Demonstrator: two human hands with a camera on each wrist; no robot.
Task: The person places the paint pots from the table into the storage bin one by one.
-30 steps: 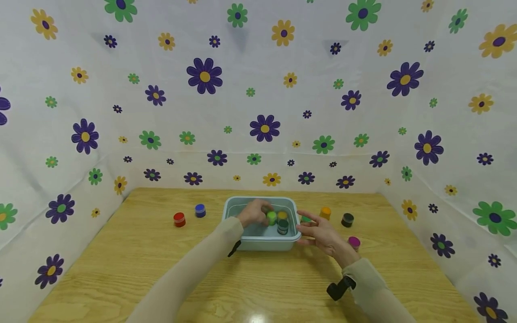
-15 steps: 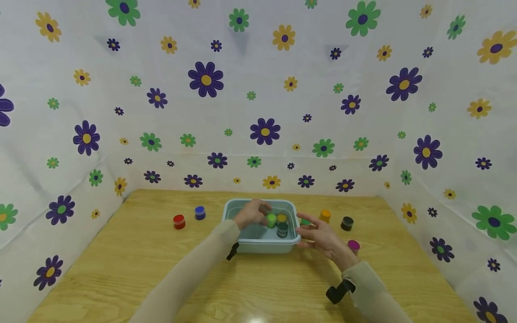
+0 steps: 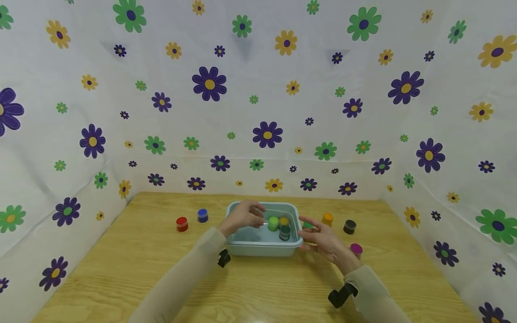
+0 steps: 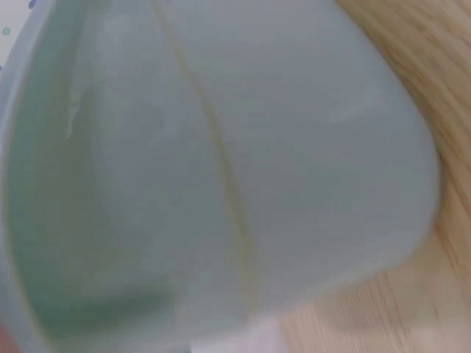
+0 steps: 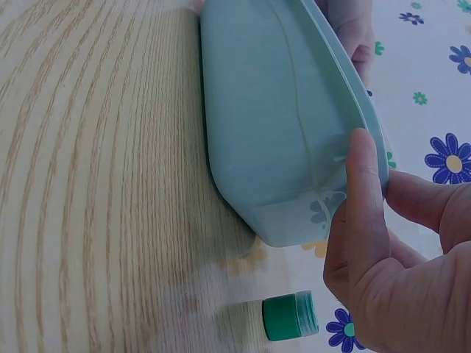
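A light-blue plastic bin [image 3: 259, 250] stands on the wooden table. Inside, toward its right end, are a lime-green paint jar [image 3: 273, 223], a yellow-lidded jar [image 3: 284, 221] and a dark green jar [image 3: 284, 233]. My left hand [image 3: 243, 216] hovers over the bin's left part, fingers loosely bent with nothing in them. The bin's pale wall fills most of the left wrist view. My right hand [image 3: 323, 238] rests its extended fingers against the bin's right end; in the right wrist view a fingertip [image 5: 360, 143] touches the wall just under the rim.
Left of the bin are a red jar [image 3: 182, 224] and a blue jar [image 3: 203, 216]. On its right stand a green jar [image 5: 288, 316], an orange jar [image 3: 327, 219], a black jar [image 3: 349, 227] and a magenta jar [image 3: 356, 249]. Flower-printed cloth surrounds the table [image 3: 258, 287].
My left hand has drawn back leftward and up from beside the lime-green jar, which stays in the bin. The right hand keeps its place at the bin's right end.
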